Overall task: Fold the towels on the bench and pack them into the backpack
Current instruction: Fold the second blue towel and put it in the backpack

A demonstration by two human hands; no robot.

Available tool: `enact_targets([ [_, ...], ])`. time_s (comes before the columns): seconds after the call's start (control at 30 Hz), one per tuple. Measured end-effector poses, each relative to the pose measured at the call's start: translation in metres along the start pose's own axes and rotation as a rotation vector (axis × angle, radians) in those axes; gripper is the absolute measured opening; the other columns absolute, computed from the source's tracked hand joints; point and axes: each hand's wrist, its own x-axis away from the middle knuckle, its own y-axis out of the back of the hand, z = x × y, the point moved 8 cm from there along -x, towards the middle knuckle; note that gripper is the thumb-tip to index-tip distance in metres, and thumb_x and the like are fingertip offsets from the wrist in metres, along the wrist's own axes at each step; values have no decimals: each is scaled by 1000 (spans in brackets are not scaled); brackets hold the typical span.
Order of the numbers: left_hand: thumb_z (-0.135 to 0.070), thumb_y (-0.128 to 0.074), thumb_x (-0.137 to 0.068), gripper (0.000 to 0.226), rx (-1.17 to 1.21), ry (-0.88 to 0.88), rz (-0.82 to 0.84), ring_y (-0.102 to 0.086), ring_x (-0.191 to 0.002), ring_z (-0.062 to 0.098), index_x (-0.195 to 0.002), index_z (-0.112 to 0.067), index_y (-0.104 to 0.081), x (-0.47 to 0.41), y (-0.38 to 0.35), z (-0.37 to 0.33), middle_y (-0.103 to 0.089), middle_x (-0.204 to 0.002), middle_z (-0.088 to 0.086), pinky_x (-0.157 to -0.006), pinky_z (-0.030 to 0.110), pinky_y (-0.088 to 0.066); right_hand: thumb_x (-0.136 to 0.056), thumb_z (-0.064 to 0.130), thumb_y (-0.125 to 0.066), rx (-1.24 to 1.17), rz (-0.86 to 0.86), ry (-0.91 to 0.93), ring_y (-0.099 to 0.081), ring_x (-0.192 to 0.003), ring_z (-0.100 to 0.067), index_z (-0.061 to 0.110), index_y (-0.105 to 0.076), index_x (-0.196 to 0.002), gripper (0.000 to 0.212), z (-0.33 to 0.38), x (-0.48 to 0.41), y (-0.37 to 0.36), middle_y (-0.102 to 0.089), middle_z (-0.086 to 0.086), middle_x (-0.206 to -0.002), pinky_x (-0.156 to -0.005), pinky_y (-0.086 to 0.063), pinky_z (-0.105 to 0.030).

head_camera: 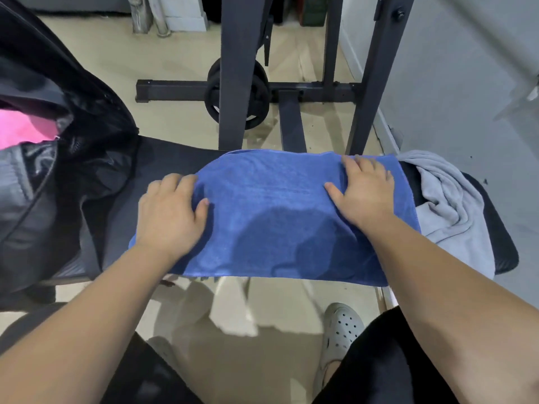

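L hand (169, 211) & R hand (364, 191) flat on blue towel (271, 217), bench (163, 158).

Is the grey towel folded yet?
No, the grey towel lies crumpled on the bench, just right of the flat blue towel.

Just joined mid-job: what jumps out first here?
A blue towel lies across the black bench, the left hand and right hand resting on its two ends. A crumpled grey towel waits at the bench's right end, and the open backpack, something pink inside, sits at left.
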Motion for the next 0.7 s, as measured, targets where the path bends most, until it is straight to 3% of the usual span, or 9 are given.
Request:
enact_targets([
  [0.07,-37,-56,-94,42,-29,131,30,-51,-102,43,-126,-11,-60,12,6,32,-60,-118,17,-83,51,-48,-93,57,-54,-173,-67,99,-38,-135,-29,24,-54,-140,58,43,7,15,-50,-2,-145,-112,-32,-46],
  [0.17,-43,-58,-93,42,-70,214,109,-50,-99,40,-115,-8,-64,22,7,55,-59,-109,15,-78,47,-46,-94,54,-56,-321,1,266,-38,-136,-24,27,-56,-138,52,121,28,19,-48,2,-146,-112,-31,-43],
  [0.3,-60,-59,-85,46,-36,213,117,-51,-90,32,-87,-14,-62,33,7,62,-54,-84,4,-71,39,-43,-93,69,-46,-195,275,432,-3,-155,-25,46,-24,-156,70,196,66,-17,-8,3,-169,-123,-4,-54],
  [0.4,-58,-62,-81,44,71,231,116,-50,-83,29,-69,-18,-50,41,6,69,-47,-75,-1,-65,36,-40,-89,82,-32,-28,380,463,20,-154,-28,54,0,-155,79,200,86,-56,16,8,-168,-120,11,-60],
  [0.57,-22,-61,-81,16,285,182,63,-50,-74,28,-74,-18,-48,34,13,72,-48,-74,0,-57,36,-31,-88,83,-26,31,333,478,24,-153,-26,52,5,-156,80,196,88,-62,20,8,-167,-120,13,-59],
  [0.7,-18,-58,-89,17,453,169,-55,-50,-67,30,-83,-15,-43,37,31,57,-53,-69,1,-57,39,-32,-87,82,-21,35,356,456,25,-152,-23,53,5,-155,78,196,88,-62,20,11,-167,-121,13,-57],
])
